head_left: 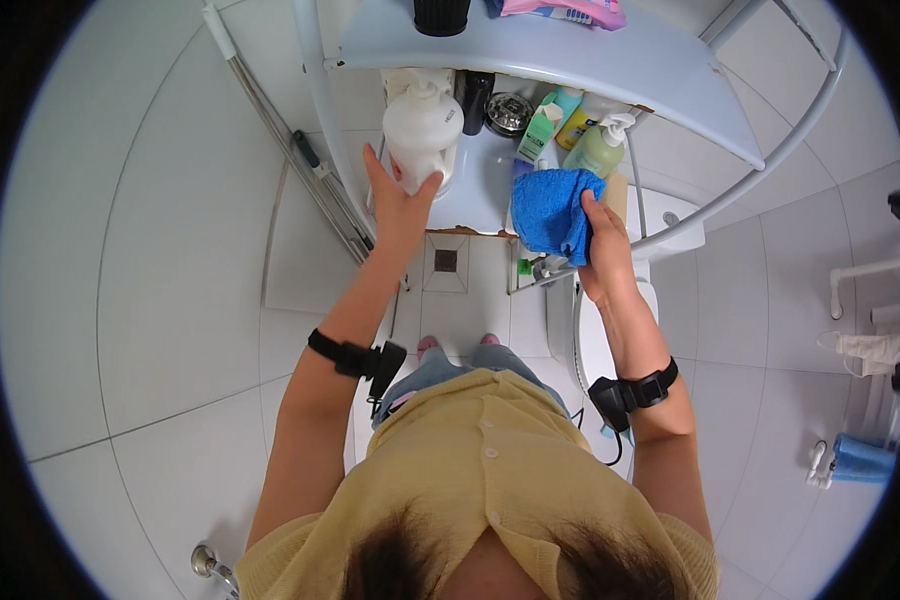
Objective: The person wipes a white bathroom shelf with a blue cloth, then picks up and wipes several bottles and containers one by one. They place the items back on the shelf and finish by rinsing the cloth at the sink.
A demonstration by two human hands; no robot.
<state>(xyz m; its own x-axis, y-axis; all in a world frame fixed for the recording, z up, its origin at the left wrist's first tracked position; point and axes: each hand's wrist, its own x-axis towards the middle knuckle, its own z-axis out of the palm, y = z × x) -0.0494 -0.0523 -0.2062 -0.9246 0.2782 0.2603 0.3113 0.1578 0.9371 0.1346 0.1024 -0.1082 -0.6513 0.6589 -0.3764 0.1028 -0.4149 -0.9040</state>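
White bottle (423,125): one, upper left of centre; pump end toward the top edge, long axis running up and down.
Left hand (400,205): thumb and fingers spread wide at the bottle's lower part; cannot tell whether it grips.
Blue cloth (550,208): one, right of upper centre; bunched, roughly square, long axis unclear.
Right hand (610,245): closed on the cloth's right edge.
Shelves (570,50): two, top half.

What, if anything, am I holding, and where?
Right hand holds the blue cloth by its right side. Left hand is at the white bottle, grip unclear.
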